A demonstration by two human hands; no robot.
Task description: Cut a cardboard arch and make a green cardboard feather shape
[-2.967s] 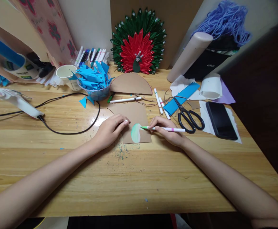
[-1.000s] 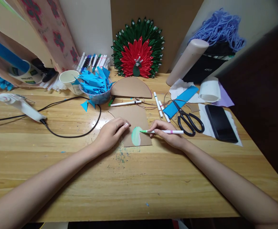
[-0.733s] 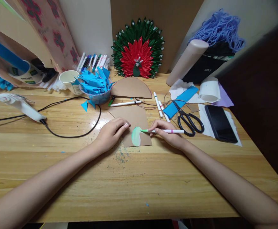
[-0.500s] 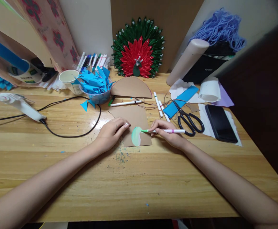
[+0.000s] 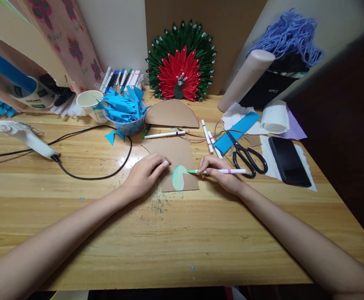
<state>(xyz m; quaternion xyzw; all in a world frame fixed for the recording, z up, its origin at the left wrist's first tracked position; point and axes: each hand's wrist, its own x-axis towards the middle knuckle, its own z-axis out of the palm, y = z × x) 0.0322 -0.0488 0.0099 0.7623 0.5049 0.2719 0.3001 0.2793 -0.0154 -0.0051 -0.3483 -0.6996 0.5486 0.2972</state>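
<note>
A piece of brown cardboard (image 5: 182, 146) lies on the wooden table, with a rounded patch of light green and white colour (image 5: 178, 178) near its front edge. My left hand (image 5: 147, 173) rests on the cardboard's left side, fingers laid down together and thumb alongside. In my right hand (image 5: 217, 174) is a marker pen (image 5: 236, 171) with a white barrel, a pink band and a green tip. Its tip points left, at the right edge of the coloured patch; contact with the surface is too fine to tell.
Behind the cardboard are a white pen (image 5: 164, 135), a cardboard half-disc (image 5: 172, 114) and a bowl of blue paper pieces (image 5: 128, 126). To the right lie black-handled scissors (image 5: 246, 155), a blue strip (image 5: 238, 132) and a phone (image 5: 289, 161). A black cable (image 5: 106, 178) loops at left.
The marker pen has slid slightly right, its tip now at the edge of the coloured patch. My left hand and the cardboard stay in place.
</note>
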